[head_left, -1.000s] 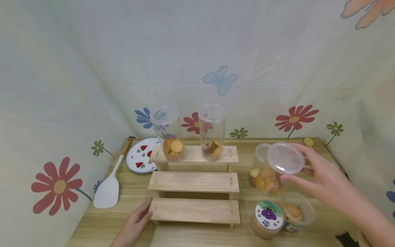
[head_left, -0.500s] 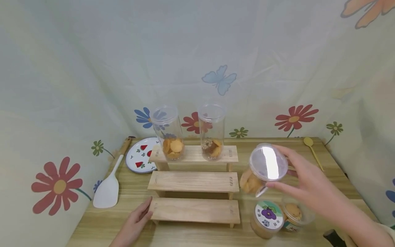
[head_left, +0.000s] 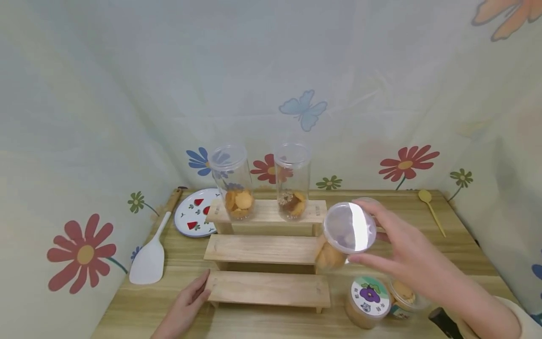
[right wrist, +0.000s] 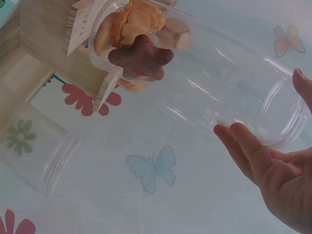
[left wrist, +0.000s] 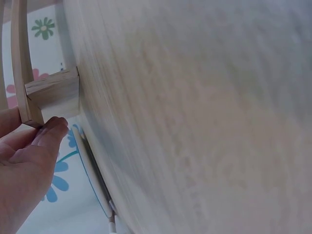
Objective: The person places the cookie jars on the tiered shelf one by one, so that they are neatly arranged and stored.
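My left hand (head_left: 186, 301) grips the left end of the lowest board on a three-step wooden display rack (head_left: 267, 288). The left wrist view shows its fingers (left wrist: 51, 134) underneath that board's end. My right hand (head_left: 406, 245) holds a tall clear lidded jar (head_left: 349, 228) around its top, tilted beside the right end of the middle step. Inside, the right wrist view shows tan biscuits (right wrist: 139, 22) and a dark star-shaped biscuit (right wrist: 141, 57) at the bottom. Two similar jars, a left one (head_left: 233, 183) and a right one (head_left: 293, 183), stand on the top step.
A purple-flower-lidded tub (head_left: 369, 301) and a small biscuit tub (head_left: 404, 296) stand front right. Behind my right hand shows another clear lid (head_left: 367, 202). A yellow spoon (head_left: 431, 209) lies back right; a white spatula (head_left: 148, 261) and watermelon plate (head_left: 190, 212) lie left.
My right hand has carried the clear jar leftward, from beyond the rack to the right end of its middle step. The yellow spoon has come into view. My left hand stays in place.
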`<control>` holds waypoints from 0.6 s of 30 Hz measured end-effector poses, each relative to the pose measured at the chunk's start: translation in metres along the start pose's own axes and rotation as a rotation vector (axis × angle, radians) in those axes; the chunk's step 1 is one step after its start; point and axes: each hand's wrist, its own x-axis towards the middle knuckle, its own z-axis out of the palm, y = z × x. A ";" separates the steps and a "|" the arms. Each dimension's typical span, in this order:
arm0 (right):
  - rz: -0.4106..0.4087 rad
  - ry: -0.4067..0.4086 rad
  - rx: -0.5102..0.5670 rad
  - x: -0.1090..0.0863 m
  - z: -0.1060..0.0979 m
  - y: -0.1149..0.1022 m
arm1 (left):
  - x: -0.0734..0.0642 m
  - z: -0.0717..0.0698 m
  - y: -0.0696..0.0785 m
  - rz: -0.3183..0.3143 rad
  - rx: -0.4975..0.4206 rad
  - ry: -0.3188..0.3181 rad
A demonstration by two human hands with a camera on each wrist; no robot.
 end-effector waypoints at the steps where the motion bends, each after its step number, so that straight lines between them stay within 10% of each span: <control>1: -0.008 -0.003 0.003 0.001 0.001 -0.001 | 0.000 0.000 0.000 0.000 0.002 -0.003; 18: -0.078 -0.083 0.215 0.032 0.024 -0.021 | 0.004 0.001 -0.003 0.015 0.008 -0.002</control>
